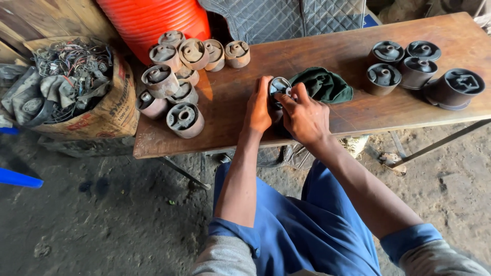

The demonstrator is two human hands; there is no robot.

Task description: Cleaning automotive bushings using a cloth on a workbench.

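Note:
Both my hands close around one round metal-and-rubber bushing that rests on the wooden bench. My left hand grips its left side. My right hand covers its right side, fingers over the top. A dark green cloth lies crumpled just right of the bushing, touching my right hand. Most of the bushing is hidden under my fingers.
A pile of several rusty brown bushings sits at the bench's left end. Several darker, cleaner bushings stand at the right end. A sack of tangled wires and an orange ribbed barrel stand beyond the left end. Dirt floor lies below.

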